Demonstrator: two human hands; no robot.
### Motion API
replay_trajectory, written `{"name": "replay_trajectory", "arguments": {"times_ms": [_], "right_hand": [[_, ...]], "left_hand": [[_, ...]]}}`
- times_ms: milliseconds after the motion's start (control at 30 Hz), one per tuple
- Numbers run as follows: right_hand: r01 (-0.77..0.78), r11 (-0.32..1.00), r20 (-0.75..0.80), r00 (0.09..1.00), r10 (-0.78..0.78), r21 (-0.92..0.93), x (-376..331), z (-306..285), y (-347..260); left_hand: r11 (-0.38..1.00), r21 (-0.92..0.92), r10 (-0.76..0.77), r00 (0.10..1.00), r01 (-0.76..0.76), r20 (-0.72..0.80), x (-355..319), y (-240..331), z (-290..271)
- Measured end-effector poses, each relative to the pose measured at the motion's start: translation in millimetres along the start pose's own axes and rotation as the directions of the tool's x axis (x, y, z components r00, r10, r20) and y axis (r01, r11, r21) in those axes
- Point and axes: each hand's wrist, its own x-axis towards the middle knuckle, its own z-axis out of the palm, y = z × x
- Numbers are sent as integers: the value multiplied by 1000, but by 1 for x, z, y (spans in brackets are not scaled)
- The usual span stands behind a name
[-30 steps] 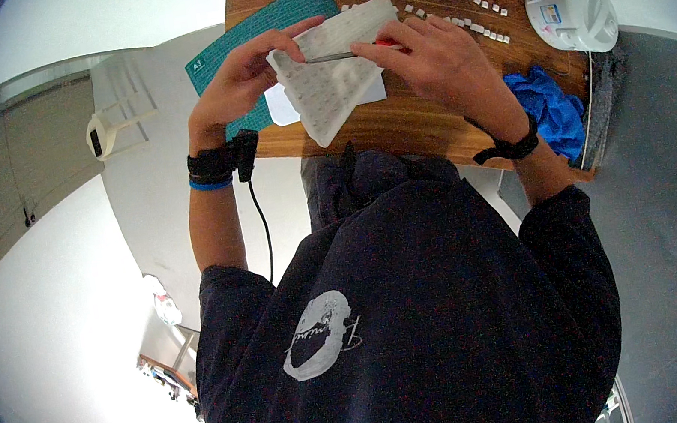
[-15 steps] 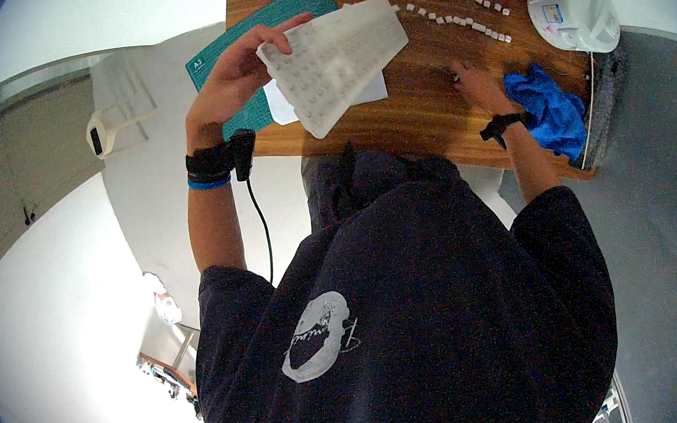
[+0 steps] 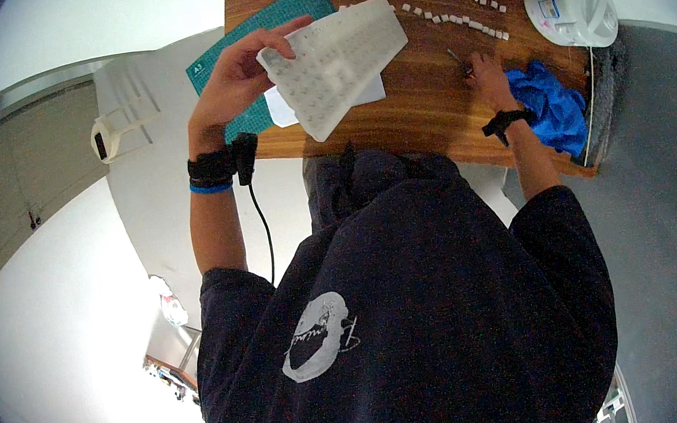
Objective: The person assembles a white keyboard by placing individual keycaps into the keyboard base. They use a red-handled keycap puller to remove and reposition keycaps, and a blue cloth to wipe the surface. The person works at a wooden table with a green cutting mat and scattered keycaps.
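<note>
The keyboard (image 3: pixel 340 68) and keycaps (image 3: pixel 454 19) are white, the counter (image 3: pixel 422 126) brown with streaked grain, the mat (image 3: pixel 289 12) green with a pale grid, the cloth (image 3: pixel 551 112) blue, the shirt (image 3: pixel 422 312) near-black.

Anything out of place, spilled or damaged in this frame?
The crumpled blue cloth-like bundle on the right of the brown wooden table looks untidy against the small white square pieces lined in rows. No obvious spill or damage shows.
</note>
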Motion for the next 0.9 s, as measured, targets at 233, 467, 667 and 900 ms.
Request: {"name": "replay_trajectory", "arguments": {"times_ms": [233, 467, 667, 900], "right_hand": [[2, 994, 113, 994, -14, 105, 11, -120, -84], [400, 595, -230, 911, -343, 697, 17, -229, -165], [675, 313, -534, 728, -429, 668, 16, -271, -204], [718, 322, -527, 681, -509, 617, 24, -275, -211]], "left_hand": [[1000, 17, -15, 999, 16, -32, 1, 1, 7], [999, 20, -47, 998, 48, -52, 3, 12, 16], [994, 106, 11, 998, -5, -60, 5, 10, 22], [996, -79, -43, 992, 34, -118, 5, 11, 32]]}}
